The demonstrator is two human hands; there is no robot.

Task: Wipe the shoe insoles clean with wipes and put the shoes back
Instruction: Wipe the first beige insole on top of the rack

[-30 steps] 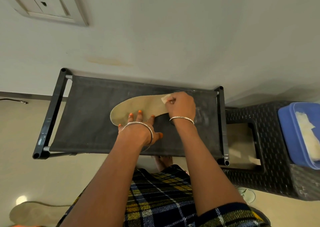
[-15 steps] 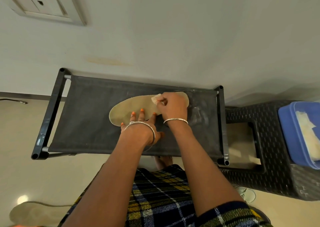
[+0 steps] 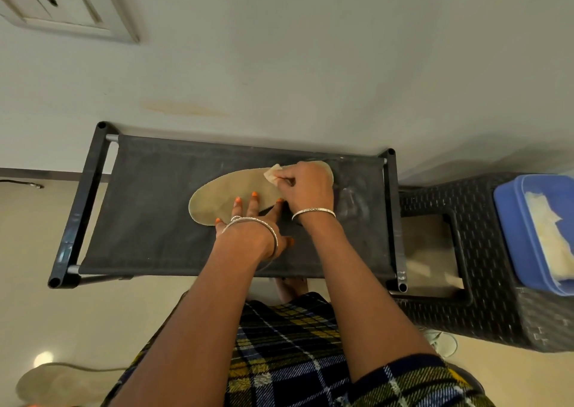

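Observation:
A tan insole [image 3: 217, 197] lies flat on the black fabric top of a low shoe rack [image 3: 149, 220]. My left hand [image 3: 248, 223] presses the insole's near edge with spread straight fingers. My right hand [image 3: 307, 186] rests on the insole's right part, its fingers pinching a small white wipe [image 3: 272, 173] against the surface. Another insole [image 3: 43, 385] lies on the floor at the lower left.
A blue tub [image 3: 509, 229] with white wipes inside sits on a black woven stool [image 3: 484, 307] to the right of the rack. The wall rises right behind the rack, with a socket plate [image 3: 59, 6] at upper left. A white shoe [image 3: 441, 341] shows beneath the stool.
My right hand has slid the wipe leftward along the insole from its right end toward the middle. My left hand has stayed pressed on the near edge.

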